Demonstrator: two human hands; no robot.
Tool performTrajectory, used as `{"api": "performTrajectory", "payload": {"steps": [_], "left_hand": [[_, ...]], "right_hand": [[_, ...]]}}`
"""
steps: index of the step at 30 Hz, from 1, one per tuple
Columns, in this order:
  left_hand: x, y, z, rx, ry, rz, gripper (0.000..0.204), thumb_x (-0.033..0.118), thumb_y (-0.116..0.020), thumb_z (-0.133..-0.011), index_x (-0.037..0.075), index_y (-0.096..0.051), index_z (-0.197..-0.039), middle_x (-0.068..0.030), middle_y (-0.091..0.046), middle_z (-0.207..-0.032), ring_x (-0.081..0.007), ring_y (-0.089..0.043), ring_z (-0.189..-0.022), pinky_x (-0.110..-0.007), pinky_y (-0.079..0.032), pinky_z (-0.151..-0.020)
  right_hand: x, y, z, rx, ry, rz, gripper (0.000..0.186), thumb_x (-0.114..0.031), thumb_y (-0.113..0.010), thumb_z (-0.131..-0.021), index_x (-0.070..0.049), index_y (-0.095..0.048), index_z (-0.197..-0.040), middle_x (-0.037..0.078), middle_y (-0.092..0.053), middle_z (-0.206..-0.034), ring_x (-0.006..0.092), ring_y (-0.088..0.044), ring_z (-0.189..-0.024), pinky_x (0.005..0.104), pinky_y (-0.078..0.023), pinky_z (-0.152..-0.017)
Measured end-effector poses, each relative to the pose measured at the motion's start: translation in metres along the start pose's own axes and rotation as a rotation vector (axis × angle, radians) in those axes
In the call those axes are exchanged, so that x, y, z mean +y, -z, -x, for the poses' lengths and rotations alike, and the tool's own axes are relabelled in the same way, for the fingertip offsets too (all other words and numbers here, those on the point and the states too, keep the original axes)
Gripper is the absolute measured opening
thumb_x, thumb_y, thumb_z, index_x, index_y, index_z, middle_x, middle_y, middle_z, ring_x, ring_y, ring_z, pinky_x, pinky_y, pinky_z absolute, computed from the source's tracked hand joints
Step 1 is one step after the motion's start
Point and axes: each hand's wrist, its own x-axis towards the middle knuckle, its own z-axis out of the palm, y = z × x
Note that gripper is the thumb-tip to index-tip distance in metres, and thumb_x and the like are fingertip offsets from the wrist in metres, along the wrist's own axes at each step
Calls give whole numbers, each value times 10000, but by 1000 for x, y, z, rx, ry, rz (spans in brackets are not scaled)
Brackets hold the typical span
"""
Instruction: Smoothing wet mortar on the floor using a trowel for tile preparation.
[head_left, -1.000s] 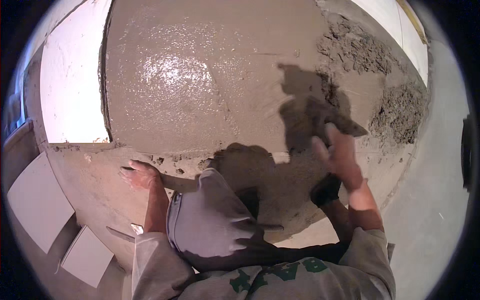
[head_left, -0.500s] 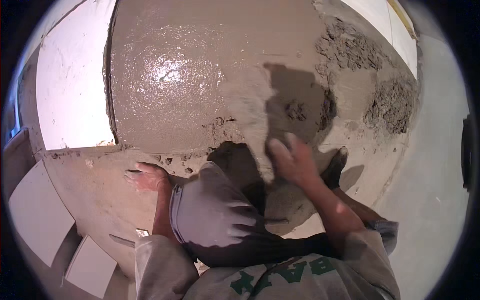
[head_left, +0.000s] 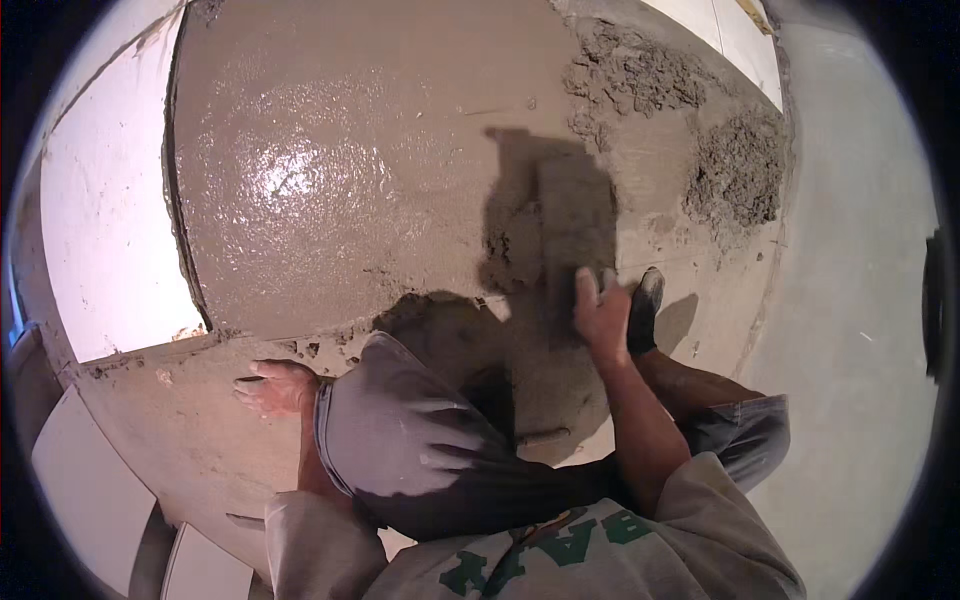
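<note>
My right hand (head_left: 598, 305) grips a rectangular trowel (head_left: 573, 215) that lies over the grey mortar in dark shadow, its handle mostly hidden by my fingers. Wet, shiny mortar (head_left: 370, 130) spreads left of the trowel, and rough lumpy mortar (head_left: 733, 170) lies to the right. My left hand (head_left: 278, 388) rests on the dusty floor with fingers apart and nothing in it, beside my bent knee (head_left: 385, 410). A white tile (head_left: 110, 220) borders the mortar on the left, with a dark, uneven gap along its edge.
Loose white tiles (head_left: 85, 490) lie at the lower left. More white panels (head_left: 730, 35) line the top right. A pale grey smooth surface (head_left: 850, 280) runs down the right side. My dark-shod foot (head_left: 645, 305) sits just right of the trowel, and mortar crumbs lie near my left hand.
My right hand with the trowel swept left and down from further right, then moved slightly right. The view has shifted, and my left hand stays on the floor.
</note>
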Motion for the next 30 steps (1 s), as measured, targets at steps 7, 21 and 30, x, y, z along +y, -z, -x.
{"api": "performTrajectory", "payload": {"steps": [7, 21, 30], "left_hand": [[0, -1, 1, 10, -23, -11, 709, 551, -237, -925, 29, -310, -1399, -202, -287, -1450, -344, -256, -1346, -530, -192, -1058], [14, 10, 8, -106, 34, -68, 692, 536, -241, -929, 34, -303, -1401, -206, -279, -1450, -346, -248, -1349, -567, -188, -1052], [-1, 7, -3, 22, -52, -10, 700, 524, -229, -931, 3, -317, -1390, -206, -285, -1452, -344, -232, -1362, -518, -168, -1079]], "right_hand": [[-57, -10, -26, -345, -473, -684, 319, -340, -536, -902, -33, -528, -817, 41, -457, -539, 136, -446, -382, 317, -375, -380], [-226, -116, 62, -674, 187, -258, 496, -432, -555, -855, 48, -470, -948, 319, -597, -806, 482, -586, -842, 504, -462, -745], [-121, -68, 38, -194, 99, 16, 384, -334, -541, -871, 40, -456, -880, 276, -595, -690, 434, -611, -669, 488, -493, -606]]}}
